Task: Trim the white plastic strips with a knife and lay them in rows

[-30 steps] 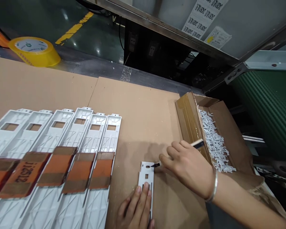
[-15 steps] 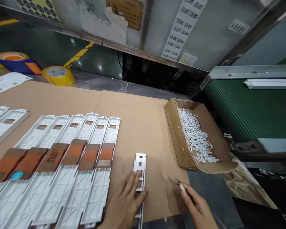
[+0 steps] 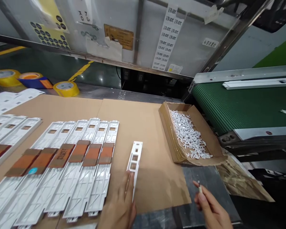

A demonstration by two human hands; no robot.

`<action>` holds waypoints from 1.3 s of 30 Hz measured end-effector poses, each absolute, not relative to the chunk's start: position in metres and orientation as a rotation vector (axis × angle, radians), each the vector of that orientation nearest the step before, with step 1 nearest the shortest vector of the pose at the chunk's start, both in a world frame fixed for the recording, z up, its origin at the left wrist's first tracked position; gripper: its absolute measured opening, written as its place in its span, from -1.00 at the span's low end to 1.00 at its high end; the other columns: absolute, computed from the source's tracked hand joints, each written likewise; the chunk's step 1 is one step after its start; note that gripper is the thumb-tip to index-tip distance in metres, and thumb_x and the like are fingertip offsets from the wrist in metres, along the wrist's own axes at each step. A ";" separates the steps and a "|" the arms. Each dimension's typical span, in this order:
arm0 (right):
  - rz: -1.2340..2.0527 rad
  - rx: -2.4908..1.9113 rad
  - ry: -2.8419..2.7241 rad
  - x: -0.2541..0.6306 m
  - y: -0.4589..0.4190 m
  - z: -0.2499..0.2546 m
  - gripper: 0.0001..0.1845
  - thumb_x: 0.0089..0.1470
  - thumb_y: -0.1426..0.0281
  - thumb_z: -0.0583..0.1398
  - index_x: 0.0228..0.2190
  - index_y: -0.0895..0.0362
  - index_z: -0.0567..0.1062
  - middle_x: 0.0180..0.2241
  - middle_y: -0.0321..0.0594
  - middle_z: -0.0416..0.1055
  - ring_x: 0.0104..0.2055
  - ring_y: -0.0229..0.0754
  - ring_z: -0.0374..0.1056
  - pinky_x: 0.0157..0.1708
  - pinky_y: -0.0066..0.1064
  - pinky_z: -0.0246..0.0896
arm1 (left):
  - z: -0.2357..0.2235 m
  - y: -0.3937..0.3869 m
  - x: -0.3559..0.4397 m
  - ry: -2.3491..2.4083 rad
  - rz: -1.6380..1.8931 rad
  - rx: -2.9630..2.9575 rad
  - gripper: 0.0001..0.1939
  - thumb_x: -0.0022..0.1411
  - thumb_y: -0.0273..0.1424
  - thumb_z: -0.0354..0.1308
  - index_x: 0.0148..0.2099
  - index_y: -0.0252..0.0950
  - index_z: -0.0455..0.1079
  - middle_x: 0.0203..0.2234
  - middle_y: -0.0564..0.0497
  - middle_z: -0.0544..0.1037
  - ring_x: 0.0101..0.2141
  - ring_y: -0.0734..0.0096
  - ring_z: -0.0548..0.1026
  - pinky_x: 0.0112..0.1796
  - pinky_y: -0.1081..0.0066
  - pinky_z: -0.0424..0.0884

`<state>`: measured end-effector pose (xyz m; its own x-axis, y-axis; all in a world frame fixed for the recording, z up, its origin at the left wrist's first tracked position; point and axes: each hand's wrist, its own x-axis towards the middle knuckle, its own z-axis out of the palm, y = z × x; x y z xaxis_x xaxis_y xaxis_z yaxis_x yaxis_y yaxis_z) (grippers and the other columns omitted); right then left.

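Head view: the narrow white strip (image 3: 137, 152) lies slightly aslant on the cardboard sheet (image 3: 152, 127), its near end under the left hand (image 3: 119, 203); whether those fingers grasp it or only press, I cannot tell. The right hand (image 3: 213, 208) pinches a slim pale-handled tool (image 3: 200, 189), well apart from the strip. Six white panels (image 3: 92, 179) lie side by side on the left, orange-and-brown blocks (image 3: 79, 151) across them, and look set out; the lone strip seems the piece in hand, and whether its work is finished does not show. Many small white pieces (image 3: 189, 136) lie loose in the carton (image 3: 168, 136). Bare cardboard gives open room between strip and carton; the gap towards the panels is narrower. The right hand is over dark tabletop (image 3: 197, 173), just beyond the sheet's right edge.
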<state>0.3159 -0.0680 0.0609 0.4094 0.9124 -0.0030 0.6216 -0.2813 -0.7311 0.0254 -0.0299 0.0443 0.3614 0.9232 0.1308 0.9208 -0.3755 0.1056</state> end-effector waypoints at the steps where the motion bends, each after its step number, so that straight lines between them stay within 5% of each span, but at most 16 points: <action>1: 0.611 -1.982 -1.395 0.306 -0.063 0.056 -0.58 0.10 0.17 0.11 -0.08 0.12 0.47 -0.16 -0.17 0.49 -0.18 -0.14 0.45 -0.23 -0.55 0.36 | 0.037 -0.038 0.026 1.762 0.222 2.569 -0.37 0.08 -0.51 -0.02 0.22 -0.49 0.03 0.17 -0.22 0.19 -0.34 0.39 0.49 -0.67 0.52 0.30; 5: 0.651 -1.804 -1.813 0.255 -0.035 0.038 -0.63 0.18 0.25 0.04 -0.06 0.12 0.44 -0.06 -0.15 0.43 -0.04 -0.16 0.37 -0.07 -0.47 0.27 | 0.014 -0.059 0.034 1.781 0.058 2.554 -0.38 -0.04 -0.40 0.17 0.12 -0.40 0.26 0.13 -0.20 0.24 -0.55 0.44 0.44 -0.67 0.48 0.33; 9: 0.425 -1.754 -2.080 0.216 -0.003 0.033 -0.62 0.24 0.29 -0.06 -0.07 0.17 0.43 -0.22 -0.14 0.50 -0.20 -0.19 0.44 -0.25 -0.47 0.35 | 0.009 -0.052 0.038 1.805 0.161 2.504 -0.47 -0.10 -0.24 0.26 -0.04 -0.32 0.43 0.00 -0.20 0.41 -0.37 0.24 0.50 -0.41 0.39 0.44; 13: 0.186 -1.800 -2.263 0.201 0.021 0.036 -0.60 0.26 0.27 -0.11 -0.12 0.11 0.44 -0.44 -0.23 0.47 -0.43 -0.18 0.43 -0.52 -0.44 0.24 | 0.015 -0.031 0.034 1.733 0.254 2.449 -0.39 -0.02 -0.30 0.17 0.12 -0.28 0.27 0.05 -0.14 0.38 -0.29 0.26 0.45 -0.35 0.36 0.41; 17: 0.137 -1.761 -2.378 0.195 0.036 0.038 -0.62 0.27 0.29 -0.12 -0.15 0.06 0.44 -0.47 -0.27 0.43 -0.45 -0.21 0.38 -0.50 -0.44 0.14 | 0.011 -0.022 0.034 1.688 0.182 2.398 -0.31 -0.01 -0.30 0.12 0.20 -0.31 0.15 0.19 -0.12 0.14 -0.35 0.32 0.40 -0.41 0.37 0.37; 39: 0.358 -1.691 -2.561 0.188 0.060 0.041 -0.67 0.25 0.37 -0.10 -0.18 0.07 0.43 -0.37 -0.25 0.46 -0.37 -0.22 0.38 -0.39 -0.45 0.13 | -0.003 -0.021 0.038 1.760 0.183 2.572 -0.56 0.09 -0.37 0.03 0.06 -0.27 0.33 0.02 -0.06 0.41 -0.45 0.41 0.33 -0.52 0.44 0.29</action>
